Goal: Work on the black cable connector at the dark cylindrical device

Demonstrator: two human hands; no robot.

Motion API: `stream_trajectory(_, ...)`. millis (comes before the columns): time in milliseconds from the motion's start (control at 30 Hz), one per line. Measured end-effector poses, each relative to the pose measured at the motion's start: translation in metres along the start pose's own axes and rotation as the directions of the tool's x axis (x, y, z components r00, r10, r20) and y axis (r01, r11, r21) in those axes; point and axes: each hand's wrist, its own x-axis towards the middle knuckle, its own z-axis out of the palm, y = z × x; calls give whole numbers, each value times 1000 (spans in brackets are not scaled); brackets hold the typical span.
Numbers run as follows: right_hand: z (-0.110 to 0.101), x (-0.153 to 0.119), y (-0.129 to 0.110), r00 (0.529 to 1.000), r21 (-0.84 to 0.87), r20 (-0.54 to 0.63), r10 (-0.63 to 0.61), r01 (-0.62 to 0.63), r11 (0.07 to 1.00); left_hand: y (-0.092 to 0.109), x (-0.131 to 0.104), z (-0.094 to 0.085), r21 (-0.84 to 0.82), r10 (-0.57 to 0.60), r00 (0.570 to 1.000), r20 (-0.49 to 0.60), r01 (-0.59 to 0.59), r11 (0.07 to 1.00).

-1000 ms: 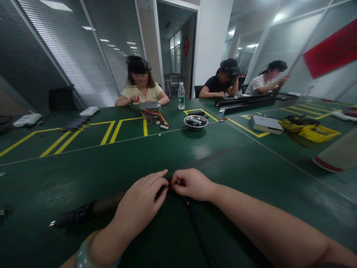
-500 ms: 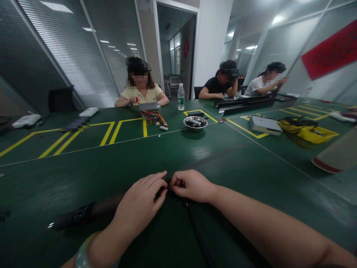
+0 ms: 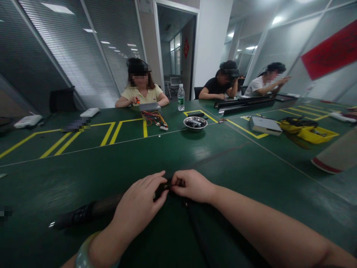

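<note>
A long dark pole-like object with a shiny tip lies on the green table and runs to the right under my left hand. The fingers of my left hand are curled round its dark right part, thumb below. My right hand pinches a small dark piece at that end, its fingertips close to my left fingertips; the piece is mostly hidden. A thin black rod or strap with a small shiny spot at its top extends from below my right hand toward the table's near edge.
Beyond my hands stand a metal bowl with dark parts, a water bottle, and a grey box with coloured wires. To the right are a silver box, a yellow tray and black rails. Three people sit across the table.
The fingertips of my two hands have moved slightly apart, and more of the dark piece between them shows. Otherwise both hands stay nearly in place.
</note>
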Motion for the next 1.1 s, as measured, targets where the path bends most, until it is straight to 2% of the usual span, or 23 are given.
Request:
stream_trajectory(267, 2, 2, 0, 996, 98, -14, 84, -82, 992, 0, 0, 1, 14, 14, 1000, 11, -14, 1000)
stream_trajectory(633, 1, 4, 8, 996, 240, 47, 77, -86, 967, 2, 1, 1, 4, -24, 1000, 12, 24, 1000)
stream_trajectory(833, 4, 5, 12, 996, 198, 51, 68, -77, 977, 1, -1, 0, -20, 12, 999, 33, -11, 1000)
stream_trajectory(1100, 3, 4, 9, 998, 150, 36, 60, -65, 987, 2, 1, -1, 14, -19, 999, 35, 18, 1000)
